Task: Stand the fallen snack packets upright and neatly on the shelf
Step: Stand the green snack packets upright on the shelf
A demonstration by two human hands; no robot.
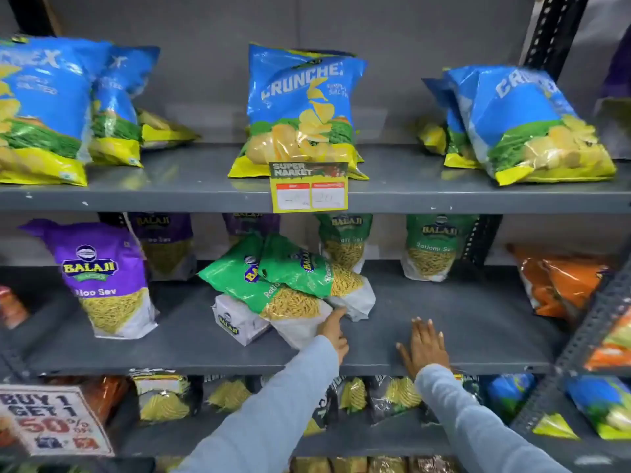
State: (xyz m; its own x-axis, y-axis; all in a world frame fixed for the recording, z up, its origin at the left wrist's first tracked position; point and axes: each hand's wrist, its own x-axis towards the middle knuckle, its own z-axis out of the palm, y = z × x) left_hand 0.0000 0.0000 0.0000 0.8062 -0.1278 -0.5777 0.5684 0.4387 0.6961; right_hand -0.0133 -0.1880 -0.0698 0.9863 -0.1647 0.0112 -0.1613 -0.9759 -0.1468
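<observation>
Two green Balaji Ratlami Sev packets lie fallen on the middle shelf [444, 312], one [239, 274] under the other [300, 271]. A third packet [235, 322] lies flat beneath them, white bottom facing me. My left hand [334, 331] reaches to the white lower edge of the fallen packets, fingers touching it; a firm grip does not show. My right hand [425, 346] rests flat on the bare shelf to the right, fingers spread, holding nothing. Two green packets [345, 240] [433, 247] stand upright at the back.
A purple Aloo Sev packet [106, 278] stands upright at the left, with more purple ones [164, 244] behind. Orange packets [563, 281] lean at the right. Blue Crunchex chip bags [300, 107] fill the top shelf behind a yellow price tag [309, 187]. A promo sign [51, 421] hangs lower left.
</observation>
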